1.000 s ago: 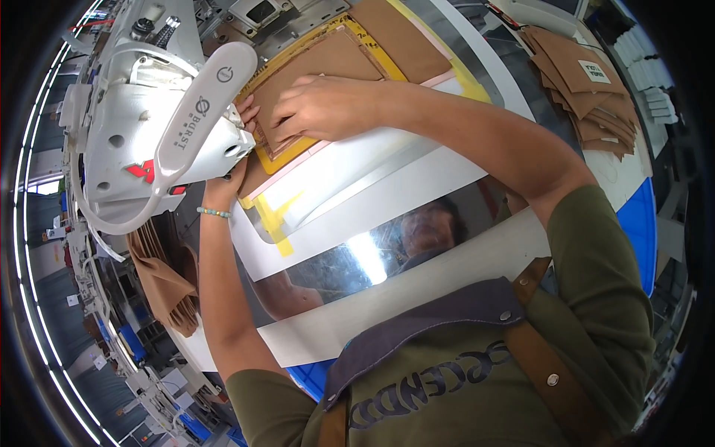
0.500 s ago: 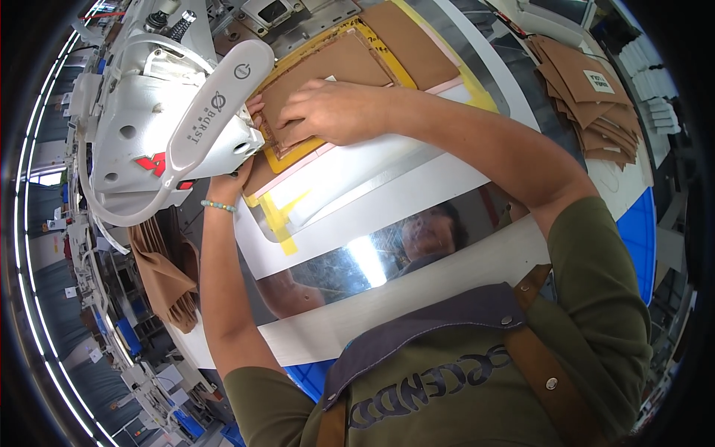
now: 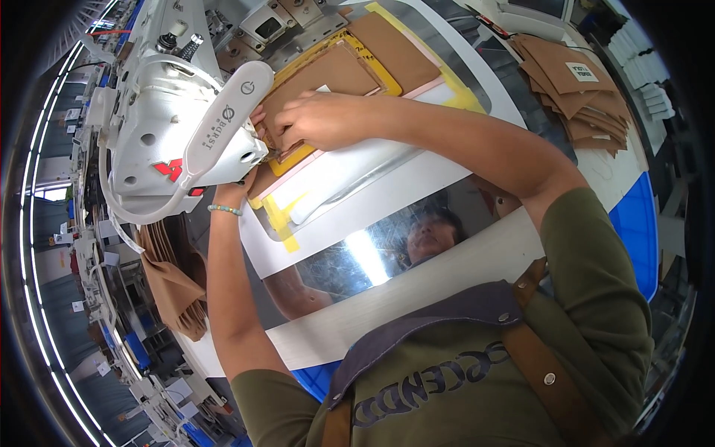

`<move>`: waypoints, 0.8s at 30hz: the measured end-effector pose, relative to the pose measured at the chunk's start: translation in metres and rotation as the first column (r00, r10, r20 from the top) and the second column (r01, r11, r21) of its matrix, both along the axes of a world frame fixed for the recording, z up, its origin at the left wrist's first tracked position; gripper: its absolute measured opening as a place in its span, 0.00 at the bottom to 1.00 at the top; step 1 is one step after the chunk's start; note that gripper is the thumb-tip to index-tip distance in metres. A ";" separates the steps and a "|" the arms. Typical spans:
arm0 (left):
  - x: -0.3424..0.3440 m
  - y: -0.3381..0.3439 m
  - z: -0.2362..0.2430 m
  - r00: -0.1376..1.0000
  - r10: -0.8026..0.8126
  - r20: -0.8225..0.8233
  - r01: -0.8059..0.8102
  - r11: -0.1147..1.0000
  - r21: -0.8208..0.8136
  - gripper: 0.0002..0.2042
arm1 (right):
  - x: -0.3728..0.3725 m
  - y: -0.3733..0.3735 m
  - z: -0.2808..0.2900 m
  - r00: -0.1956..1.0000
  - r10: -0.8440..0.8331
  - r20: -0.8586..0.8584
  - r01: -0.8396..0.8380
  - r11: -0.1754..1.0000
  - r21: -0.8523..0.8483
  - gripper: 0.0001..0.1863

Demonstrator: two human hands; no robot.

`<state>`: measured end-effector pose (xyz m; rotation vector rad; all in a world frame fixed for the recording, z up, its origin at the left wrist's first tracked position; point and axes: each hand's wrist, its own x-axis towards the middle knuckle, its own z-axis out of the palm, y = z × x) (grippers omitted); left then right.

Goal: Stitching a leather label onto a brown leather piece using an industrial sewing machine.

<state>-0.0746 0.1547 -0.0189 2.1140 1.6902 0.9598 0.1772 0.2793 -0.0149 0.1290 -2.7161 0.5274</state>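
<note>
The right hand (image 3: 322,121) lies palm down with its fingers bent and close together, their tips low over the left, near part of a flat, matte brown rectangular panel (image 3: 316,72). The left hand (image 3: 258,121) is mostly behind a white, glossy sewing-machine head (image 3: 153,141), with only a few fingers showing beside the same panel; with the machine in the way and the fingertips turned down, I cannot tell how far open the left hand is, or whether either hand grips anything.

A beaded, pale green and yellow bracelet (image 3: 225,210) circles the left wrist. The panel lies within a yellow rectangular frame (image 3: 389,84) with dark handwriting along its far side, and a small white tag (image 3: 323,89) shows on the brown just beyond the right hand. Under the frame, a larger brown sheet (image 3: 398,48) reaches out to the right.

Yellow tape strips (image 3: 280,217) mark the corner nearest the left wrist. Nearer the body come a broad white sheet (image 3: 328,240), then a shiny, mirror-like metal plate (image 3: 354,261) on the off-white surface (image 3: 417,287). A white paddle-shaped lamp (image 3: 223,123) overhangs the machine. Far right sits a stack of brown flat pieces (image 3: 562,71); at left, a folded brown bundle (image 3: 175,290) hangs over the edge.
</note>
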 end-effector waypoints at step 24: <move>-0.027 -0.037 -0.033 0.956 0.230 -0.185 -0.231 0.973 0.017 0.15 | -0.012 0.014 0.006 0.979 -0.176 0.106 0.171 0.983 0.063 0.21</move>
